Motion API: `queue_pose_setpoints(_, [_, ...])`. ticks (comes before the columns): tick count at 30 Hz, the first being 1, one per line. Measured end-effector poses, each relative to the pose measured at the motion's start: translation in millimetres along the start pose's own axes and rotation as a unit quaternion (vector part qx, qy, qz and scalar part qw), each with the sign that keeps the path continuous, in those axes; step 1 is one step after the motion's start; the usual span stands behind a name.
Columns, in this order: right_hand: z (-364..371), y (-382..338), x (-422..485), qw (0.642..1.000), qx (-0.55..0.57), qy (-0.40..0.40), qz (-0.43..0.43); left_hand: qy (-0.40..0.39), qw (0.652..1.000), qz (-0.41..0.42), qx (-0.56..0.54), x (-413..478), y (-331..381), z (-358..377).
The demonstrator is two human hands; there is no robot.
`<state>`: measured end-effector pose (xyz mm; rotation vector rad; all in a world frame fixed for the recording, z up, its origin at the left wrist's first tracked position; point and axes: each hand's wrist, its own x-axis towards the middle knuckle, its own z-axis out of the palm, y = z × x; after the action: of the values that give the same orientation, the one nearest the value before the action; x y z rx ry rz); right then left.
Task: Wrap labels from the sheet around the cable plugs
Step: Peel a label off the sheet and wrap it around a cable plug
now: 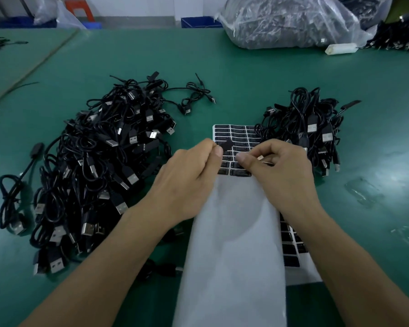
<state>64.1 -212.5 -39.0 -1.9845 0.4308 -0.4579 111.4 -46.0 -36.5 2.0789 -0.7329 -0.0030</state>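
A green counter (222,79) fills nearly the whole view, its mat glossy with pale glare on the right and meeting a second green board along a seam at the far left. Beyond its far edge are a pale wall, a blue bin (201,22) and a red stool (79,8). A big clear bag (288,22) stuffed with dark cables sits on the far right of the counter. A wide left pile (99,166) of black USB cables sprawls beside the left forearm. The sheet (236,232) lies in the middle, running away from the person, bare white near them and with rows of black labels at its far end. A smaller right pile (312,128) overlaps the sheet's far right corner. Over the labelled end, the left hand (187,182) has its fingers clamped on one black label (227,145). Just beside it, the right hand (286,171) curls its fingers round what looks like a plug (261,158), only its metal tip showing.
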Motion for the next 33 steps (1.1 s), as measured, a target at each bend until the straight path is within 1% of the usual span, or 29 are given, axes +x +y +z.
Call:
queue_pose_setpoints(3, [1, -3, 0, 0.997, 0.066, -0.024, 0.022, -0.038, 0.998, -0.027, 0.044, -1, 2, 2])
queue_pose_setpoints(5, [-1, -8, 0, 0.988, 0.128, -0.062, 0.067, -0.054, 0.995, -0.038, 0.081, -1, 0, 4])
queue_pose_setpoints(6, [-2, -10, 0, 0.98, 0.158, -0.08, 0.091, -0.054, 0.994, -0.043, 0.082, -1, -2, 4])
queue_pose_setpoints(9, [-7, -11, 2, 0.968, 0.187, -0.101, 0.133, -0.028, 0.998, -0.055, 0.029, -1, -4, 3])
queue_pose_setpoints(13, [-6, -10, 2, 0.959, 0.216, -0.108, 0.151, 0.011, 0.998, -0.032, -0.058, 1, -2, 3])
queue_pose_setpoints(15, [-4, -9, 1, 0.959, 0.219, -0.113, 0.143, 0.031, 0.996, -0.023, -0.077, 1, -2, 3])
queue_pose_setpoints(19, [-1, -7, 0, 0.966, 0.197, -0.116, 0.123, 0.048, 0.996, -0.02, -0.079, 0, -1, 3])
queue_pose_setpoints(25, [2, -7, -3, 0.976, 0.147, -0.136, 0.088, 0.047, 0.998, -0.013, -0.046, 1, -2, 4])
queue_pose_setpoints(30, [1, -4, -1, 0.981, 0.132, -0.108, 0.089, 0.064, 0.997, -0.023, -0.022, 1, -3, 5])
queue_pose_setpoints(33, [1, -3, -2, 0.98, 0.131, -0.121, 0.094, 0.049, 0.998, -0.031, -0.016, 1, -3, 6])
